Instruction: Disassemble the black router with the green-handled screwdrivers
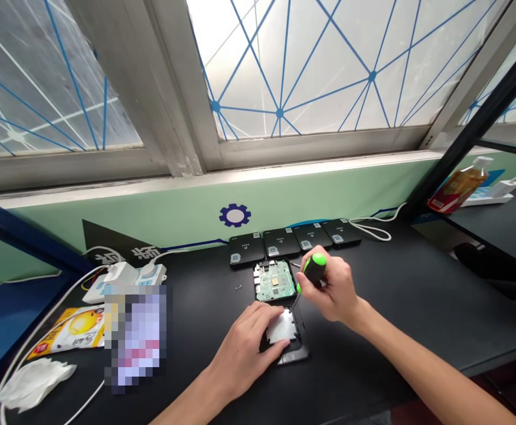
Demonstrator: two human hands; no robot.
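My right hand (329, 289) is shut around a black-and-green screwdriver (314, 271), whose thin shaft points left toward the upper right corner of a green circuit board (274, 281). The board lies bare in a black frame. My left hand (242, 351) rests flat on a black device casing (293, 354), with its fingers beside a pale metal plate (281, 326). The casing's lower part is partly hidden by that hand. Several tiny screws (239, 287) lie on the black table (373, 330) left of the board.
Several black device units (281, 242) stand in a row behind the board. On the left are a white power strip (125, 277), a snack packet (67, 330), tissue (34, 383) and white cables. A pixelated patch (136, 336) hides part of the table. A bottle (457, 186) stands at the far right.
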